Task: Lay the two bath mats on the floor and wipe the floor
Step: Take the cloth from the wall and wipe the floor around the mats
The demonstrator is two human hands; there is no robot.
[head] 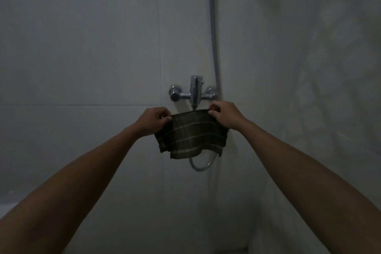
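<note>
Head view: left hand [153, 118] and right hand [223, 114] both raised, fingers pinching the top corners of a dark striped cloth [192, 136], which hangs between them, lower edge rumpled. Just beyond the fingers, chrome shower mixer tap [192, 93] on tiled wall [82, 47]. Shower hose [214, 27] runs up past the right fingers and loops below the cloth. Dim light.

No legible text or labels.
</note>
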